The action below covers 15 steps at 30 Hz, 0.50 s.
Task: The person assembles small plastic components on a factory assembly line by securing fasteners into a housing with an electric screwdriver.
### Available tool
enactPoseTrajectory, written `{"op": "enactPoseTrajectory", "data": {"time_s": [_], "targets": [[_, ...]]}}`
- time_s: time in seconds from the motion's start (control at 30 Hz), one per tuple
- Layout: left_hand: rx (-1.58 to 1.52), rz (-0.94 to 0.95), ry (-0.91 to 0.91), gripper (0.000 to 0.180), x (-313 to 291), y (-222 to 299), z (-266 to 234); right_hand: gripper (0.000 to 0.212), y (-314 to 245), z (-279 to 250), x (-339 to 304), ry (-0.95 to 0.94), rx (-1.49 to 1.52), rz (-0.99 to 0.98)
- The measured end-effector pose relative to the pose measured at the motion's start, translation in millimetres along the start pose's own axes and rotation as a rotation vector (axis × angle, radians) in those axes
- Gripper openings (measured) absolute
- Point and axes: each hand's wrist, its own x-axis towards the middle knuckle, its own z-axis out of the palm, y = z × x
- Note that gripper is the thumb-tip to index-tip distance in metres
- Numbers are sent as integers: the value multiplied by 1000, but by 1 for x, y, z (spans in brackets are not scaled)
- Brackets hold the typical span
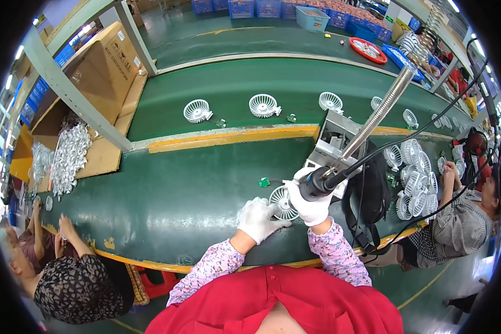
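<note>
My left hand [260, 219], in a white glove, grips the edge of a round white fan grille [284, 204] lying on the green workbench [195, 209]. My right hand [310, 205], also gloved, is wrapped round a black corded electric screwdriver [317, 183] over the grille's right side. The hand and tool hide that side of the grille and the screwdriver's tip. A small green circuit board [264, 182] lies just beyond the grille, with a thin wire toward it.
A metal box-like device [335, 136] and black bag [367, 195] stand right of my hands; a coiled metal tube [381, 108] slants above. Fan grilles [264, 106] lie along the green belt [228, 83]. More grilles [414, 183] are piled right. Co-workers sit both sides; a cardboard box [103, 78] stands left.
</note>
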Motion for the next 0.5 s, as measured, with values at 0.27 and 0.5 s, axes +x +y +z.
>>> {"op": "enactPoseTrajectory", "data": {"time_s": [0.27, 0.5], "targets": [[-8, -16, -36, 36, 1, 4, -4, 27, -6, -6, 3, 8, 125, 30], [-89, 71, -80, 29, 2, -2, -2, 32, -20, -52, 40, 271, -90, -172]]}}
